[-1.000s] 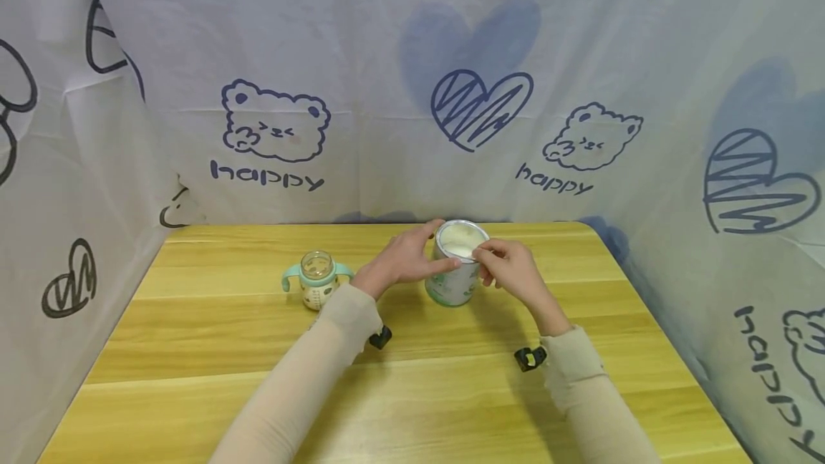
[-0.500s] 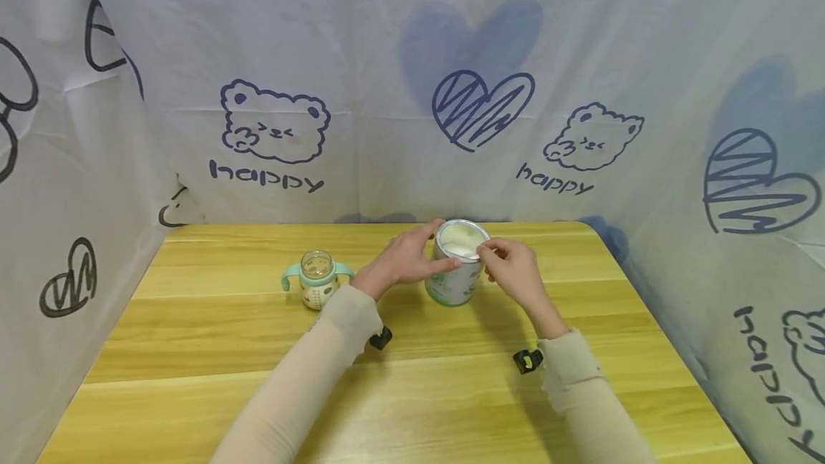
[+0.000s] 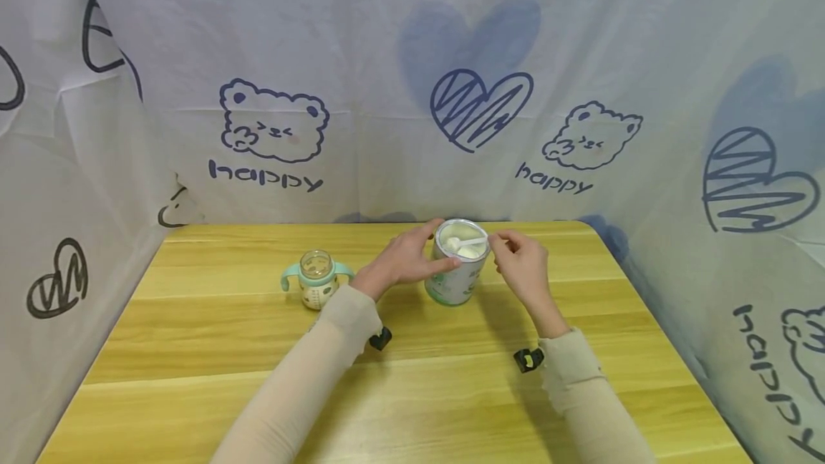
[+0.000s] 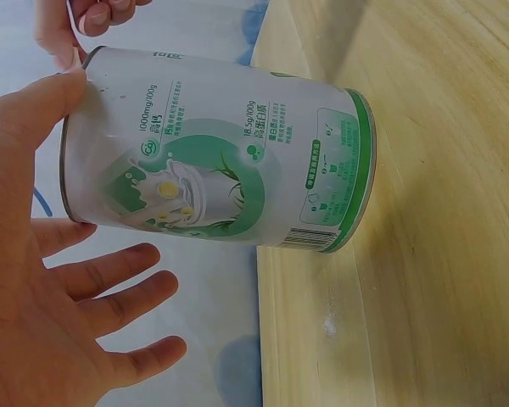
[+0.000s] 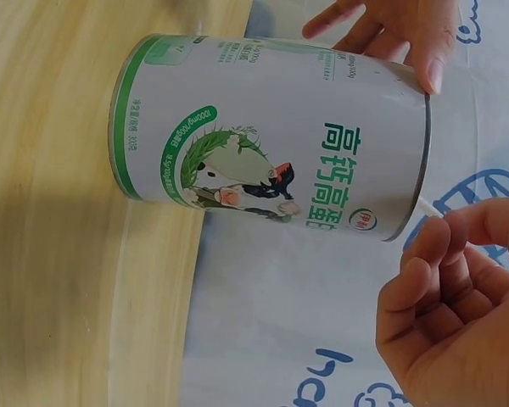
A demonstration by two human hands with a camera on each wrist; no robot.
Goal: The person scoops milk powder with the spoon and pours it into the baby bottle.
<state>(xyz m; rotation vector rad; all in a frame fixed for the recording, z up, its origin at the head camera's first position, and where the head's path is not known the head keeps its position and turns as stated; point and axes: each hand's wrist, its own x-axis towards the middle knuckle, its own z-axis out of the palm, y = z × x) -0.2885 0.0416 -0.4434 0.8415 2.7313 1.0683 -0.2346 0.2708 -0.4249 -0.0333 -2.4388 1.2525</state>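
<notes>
A white and green milk powder can (image 3: 454,285) stands upright toward the back of the table, its top uncovered and pale powder inside. My left hand (image 3: 407,256) holds it at the rim between thumb and index finger; the left wrist view has the other fingers (image 4: 123,309) spread beside its wall. Thumb and fingertips of my right hand (image 3: 523,269) pinch the handle of a white scoop (image 3: 475,241) at the can's right rim. The scoop's bowl lies inside the mouth, over the powder. In the right wrist view only a short piece of handle (image 5: 430,208) shows.
Left of the can stands a baby bottle (image 3: 316,285) with mint-green handles and no cap, partly behind the left sleeve (image 3: 309,371). A printed cloth (image 3: 380,92) hangs behind and beside the wooden table (image 3: 438,407).
The right hand has moved slightly right and up, and the white scoop now shows raised in the can's mouth. The left hand, can and bottle have stayed in place.
</notes>
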